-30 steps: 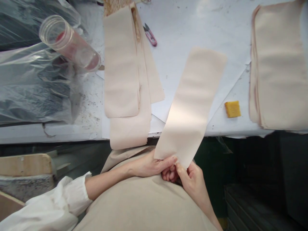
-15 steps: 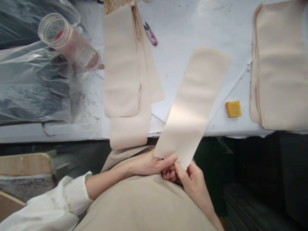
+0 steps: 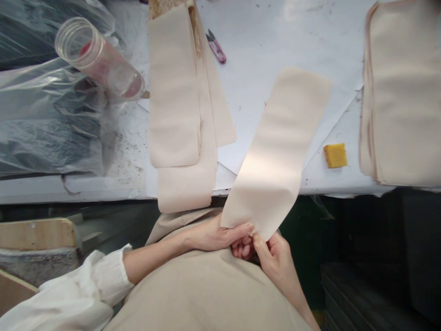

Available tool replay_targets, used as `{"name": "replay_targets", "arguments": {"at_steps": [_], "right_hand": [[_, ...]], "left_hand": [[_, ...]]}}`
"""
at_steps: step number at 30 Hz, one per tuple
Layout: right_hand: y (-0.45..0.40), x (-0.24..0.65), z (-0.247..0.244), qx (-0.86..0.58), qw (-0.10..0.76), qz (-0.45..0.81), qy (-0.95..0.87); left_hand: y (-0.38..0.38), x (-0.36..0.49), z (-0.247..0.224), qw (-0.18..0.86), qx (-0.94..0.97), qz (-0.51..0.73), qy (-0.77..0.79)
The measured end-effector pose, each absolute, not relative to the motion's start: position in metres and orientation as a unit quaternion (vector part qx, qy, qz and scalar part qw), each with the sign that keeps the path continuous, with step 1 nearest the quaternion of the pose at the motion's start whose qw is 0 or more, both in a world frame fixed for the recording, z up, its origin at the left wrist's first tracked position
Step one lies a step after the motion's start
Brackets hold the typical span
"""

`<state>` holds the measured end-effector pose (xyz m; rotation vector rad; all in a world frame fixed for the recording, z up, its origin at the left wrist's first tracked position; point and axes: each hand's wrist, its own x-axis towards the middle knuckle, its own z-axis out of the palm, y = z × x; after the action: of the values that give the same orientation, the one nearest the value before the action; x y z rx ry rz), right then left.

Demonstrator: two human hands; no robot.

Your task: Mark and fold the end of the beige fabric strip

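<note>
A long beige strip of leather-like sheet (image 3: 275, 147) slants from my lap up over the table edge. My left hand (image 3: 223, 234) grips its near edge, thumb on top and fingers curled below. Beside it my right hand (image 3: 274, 253) pinches the same edge near the right corner. The fingertips of both hands meet at the edge; anything small between them is hidden. To the left, a pile of similar beige strips (image 3: 174, 92) overhangs the table's front edge.
Another stack of beige pieces (image 3: 406, 101) lies at the right. Pink-handled thread snips (image 3: 217, 48) and a yellow block (image 3: 335, 155) rest on the white table (image 3: 262, 27). A clear jar with reddish contents (image 3: 99, 59) and plastic-wrapped dark bundles (image 3: 48, 119) occupy the left.
My right hand has shifted slightly, and the strip's near right part bends a little more. Its far end has moved slightly right. Both hands keep their hold.
</note>
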<state>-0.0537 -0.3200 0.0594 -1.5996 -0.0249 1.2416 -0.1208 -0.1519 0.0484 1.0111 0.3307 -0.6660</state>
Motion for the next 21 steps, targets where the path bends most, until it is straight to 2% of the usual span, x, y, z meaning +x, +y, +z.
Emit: {"name": "replay_targets", "arguments": {"at_steps": [5, 13, 21], "right_hand": [[-0.3209, -0.0513, 0.0639, -0.646, 0.55, 0.53, 0.003], [-0.3141, -0.0479, 0.0668, -0.669, 0.529, 0.52, 0.04], [-0.3143, -0.0509, 0.0605, -0.575, 0.597, 0.557, 0.05]], "left_hand": [[-0.1521, -0.1225, 0.0462, 0.811, 0.467, -0.316, 0.157], [-0.1516, -0.1221, 0.0464, 0.808, 0.469, -0.319, 0.156], [-0.1532, -0.1237, 0.0434, 0.818, 0.45, -0.308, 0.184]]}}
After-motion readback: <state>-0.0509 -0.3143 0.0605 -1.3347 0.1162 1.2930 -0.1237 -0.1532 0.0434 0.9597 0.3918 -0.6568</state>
